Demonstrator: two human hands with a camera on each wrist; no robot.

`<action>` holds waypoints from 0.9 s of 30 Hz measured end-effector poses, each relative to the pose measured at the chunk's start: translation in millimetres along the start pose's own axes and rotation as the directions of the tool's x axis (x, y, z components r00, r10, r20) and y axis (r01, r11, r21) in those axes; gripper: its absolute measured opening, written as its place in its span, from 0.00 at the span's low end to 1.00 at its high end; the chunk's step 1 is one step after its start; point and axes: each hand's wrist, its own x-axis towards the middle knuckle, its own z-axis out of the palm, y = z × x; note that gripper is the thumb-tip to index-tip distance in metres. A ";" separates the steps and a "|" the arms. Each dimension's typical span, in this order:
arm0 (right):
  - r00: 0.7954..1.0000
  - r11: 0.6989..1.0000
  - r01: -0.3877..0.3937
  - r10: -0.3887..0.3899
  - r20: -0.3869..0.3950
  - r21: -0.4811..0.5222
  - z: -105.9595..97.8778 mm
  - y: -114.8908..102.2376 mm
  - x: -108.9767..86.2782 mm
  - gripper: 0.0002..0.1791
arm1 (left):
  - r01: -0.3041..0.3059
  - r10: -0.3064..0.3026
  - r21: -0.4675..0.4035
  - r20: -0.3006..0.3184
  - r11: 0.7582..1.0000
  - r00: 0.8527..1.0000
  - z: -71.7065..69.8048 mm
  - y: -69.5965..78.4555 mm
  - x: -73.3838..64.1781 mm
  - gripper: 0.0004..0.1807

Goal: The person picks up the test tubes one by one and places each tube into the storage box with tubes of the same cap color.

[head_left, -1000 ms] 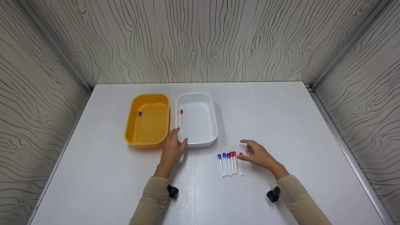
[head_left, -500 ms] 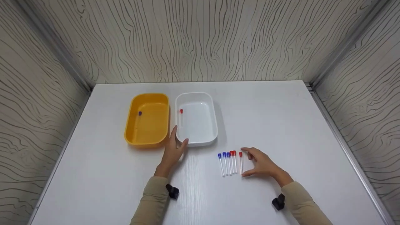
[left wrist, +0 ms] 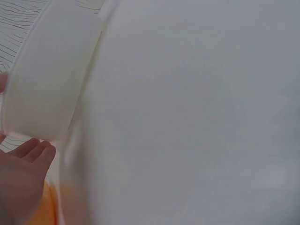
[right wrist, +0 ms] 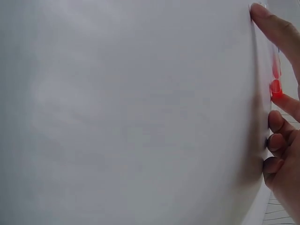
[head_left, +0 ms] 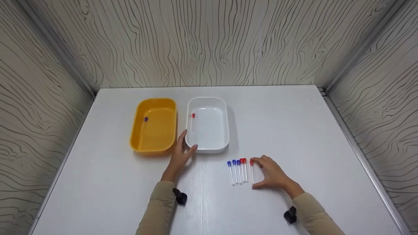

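On the table (head_left: pixel 114 189), lower right, I'd squeeze lightly: right hand (head_left: pixel 273 174) pinches a red-capped tube (head_left: pixel 252 173) end-to-end, while left hand (head_left: pixel 179 159) grips the central white tray (head_left: pixel 212 130).

Right grip (right wrist: pixel 287 161) cut off at right-wrist view's edge.

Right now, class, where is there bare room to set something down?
The table is bare right of the white tray, beyond the right hand, and left of the yellow tray. Crowded: the gap between trays, by the left hand, and around the six tubes.
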 end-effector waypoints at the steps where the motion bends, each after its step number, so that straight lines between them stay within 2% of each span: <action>1: 1.000 1.000 -0.007 0.007 -0.001 0.004 0.3 -0.2 -0.3 0.54 | -0.001 0.001 -0.018 0.002 1.000 1.000 0.6 -1.0 0.9 0.44; 6: 1.000 1.000 -0.005 0.005 0.003 0.025 -1.5 0.4 -1.0 0.52 | -0.012 0.013 -0.103 0.015 0.995 1.000 4.4 -3.0 6.1 0.44; 11: 0.999 0.990 0.051 -0.051 0.000 0.131 -8.7 2.8 0.6 0.49 | -0.010 0.015 -0.160 0.034 0.987 0.999 4.9 -5.0 8.1 0.42; 16: 0.999 0.978 0.049 -0.053 0.012 0.203 -20.1 -1.1 6.4 0.50 | -0.010 0.026 -0.208 0.073 0.978 0.997 1.6 -6.2 7.4 0.40; 20: 0.999 0.965 0.046 -0.051 0.012 0.260 -29.0 -7.3 16.0 0.51 | -0.019 0.037 -0.219 0.081 0.976 0.996 -1.8 -8.2 7.0 0.38; 23: 0.997 0.949 0.065 -0.071 0.009 0.308 -34.1 -10.7 24.8 0.50 | 0.006 0.009 -0.210 0.072 0.978 0.997 -2.3 -13.4 8.8 0.36; 27: 0.995 0.935 0.091 -0.101 0.011 0.344 -40.0 -15.9 36.7 0.48 | 0.044 -0.025 -0.248 0.078 0.968 0.997 -3.1 -12.9 9.6 0.36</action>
